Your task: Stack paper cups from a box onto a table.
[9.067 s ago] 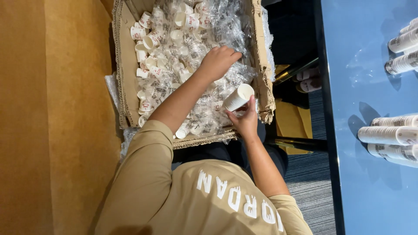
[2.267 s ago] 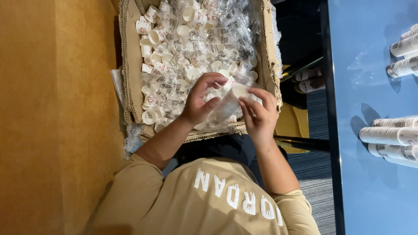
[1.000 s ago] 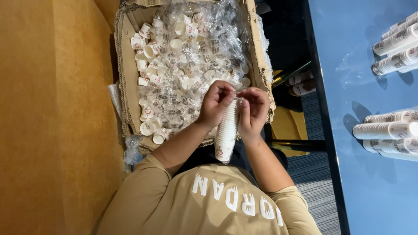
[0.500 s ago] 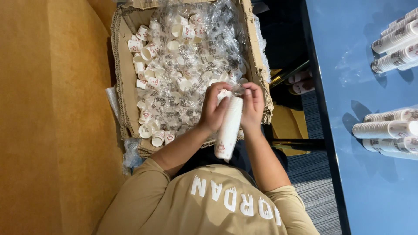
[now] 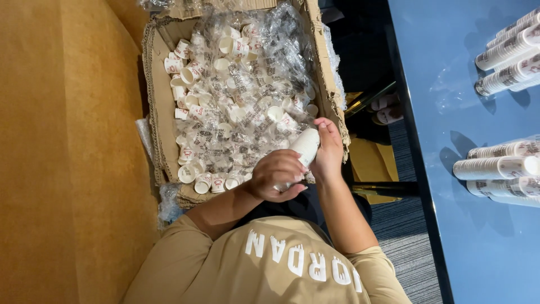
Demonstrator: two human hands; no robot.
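**A:** While a cardboard box point(image 5: 160, 101) of loose small paper cups point(image 5: 225, 107) and clear plastic wrappers point(image 5: 281, 34) lies open on the floor, a short stack of white cups point(image 5: 304, 147) is held over its near edge. How is it gripped?

**B:** The stack is clasped from both sides. The left hand point(image 5: 278, 175) is wrapped around its lower end, fingers curled shut on it; the right hand point(image 5: 329, 149) is closed on the upper end, thumb and fingers pressed to the cups.

**A:** How much has been stacked, as far as can be seen?

**B:** Several long, finished stacks point(image 5: 495, 168) are laid on their sides on the blue table point(image 5: 450, 73), well apart from the box. It is judged that much remains: the box is still thickly covered with single cups, many still in wrappers, and the stack in hand is shorter than those on the table.
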